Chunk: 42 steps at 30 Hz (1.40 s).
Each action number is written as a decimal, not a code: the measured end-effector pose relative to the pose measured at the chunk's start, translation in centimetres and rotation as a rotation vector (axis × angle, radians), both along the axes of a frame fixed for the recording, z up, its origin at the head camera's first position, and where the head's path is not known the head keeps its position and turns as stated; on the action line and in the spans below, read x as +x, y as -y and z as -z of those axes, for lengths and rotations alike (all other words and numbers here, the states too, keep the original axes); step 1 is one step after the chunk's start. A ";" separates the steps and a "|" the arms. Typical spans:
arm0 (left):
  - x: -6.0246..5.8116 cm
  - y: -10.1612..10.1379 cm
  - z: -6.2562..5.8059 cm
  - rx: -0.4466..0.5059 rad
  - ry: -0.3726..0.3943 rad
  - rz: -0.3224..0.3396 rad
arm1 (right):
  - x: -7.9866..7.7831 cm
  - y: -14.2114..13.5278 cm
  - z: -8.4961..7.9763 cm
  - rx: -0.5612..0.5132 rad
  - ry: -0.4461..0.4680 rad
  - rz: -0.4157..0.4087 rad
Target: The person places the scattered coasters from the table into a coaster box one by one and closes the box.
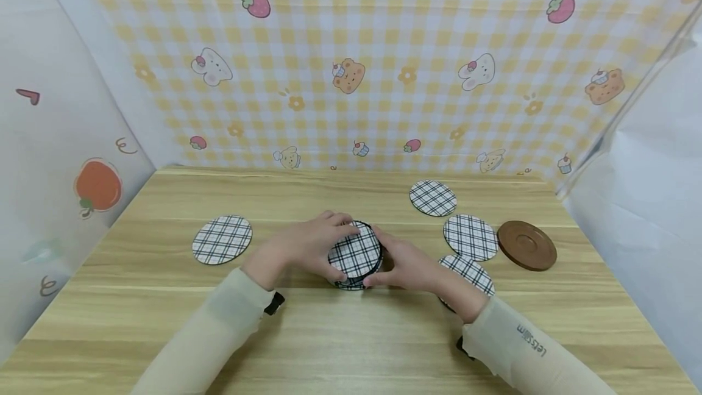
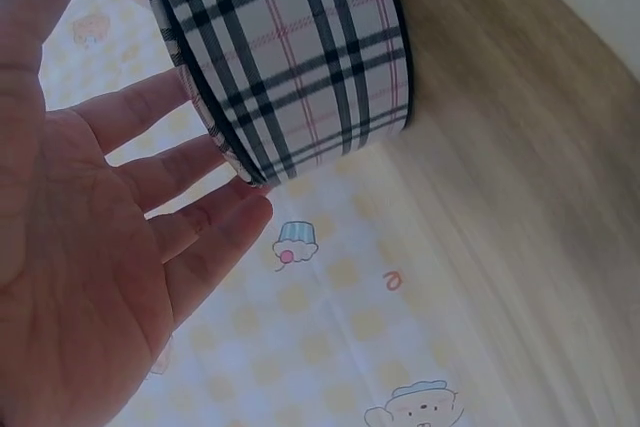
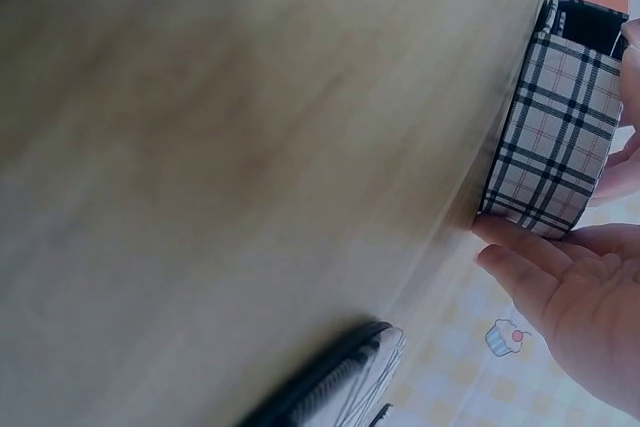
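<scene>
In the head view, a round plaid coaster holder [image 1: 351, 284] stands mid-table with a black-edged plaid coaster [image 1: 355, 250] at its top. My left hand [image 1: 315, 245] spans that coaster, thumb at the near edge and fingers at the far edge. On the other side, my right hand [image 1: 408, 264] grips the holder's wall between thumb and fingers. The left wrist view shows the holder's curved wall [image 2: 300, 57] with left fingertips along its upper rim. A dark gap in the holder [image 3: 555, 137] appears in the right wrist view. What lies inside is hidden.
One plaid coaster [image 1: 222, 240] lies at the left. To the right are a far plaid coaster [image 1: 433, 198], a middle one [image 1: 470, 237] and a nearer one [image 1: 471, 273], partly under my right forearm. Beside them sits a brown round saucer-like disc [image 1: 527, 245]. A patterned cloth [image 1: 351, 120] backs the table.
</scene>
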<state>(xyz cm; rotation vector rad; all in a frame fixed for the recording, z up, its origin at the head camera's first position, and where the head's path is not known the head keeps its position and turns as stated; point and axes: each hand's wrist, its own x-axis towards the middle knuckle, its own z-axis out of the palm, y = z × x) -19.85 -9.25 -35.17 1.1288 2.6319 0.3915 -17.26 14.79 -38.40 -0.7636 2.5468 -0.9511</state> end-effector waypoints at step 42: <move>1.7 6.9 1.7 0.147 -0.074 -0.124 | 0.0 0.0 -0.2 0.053 -0.016 0.028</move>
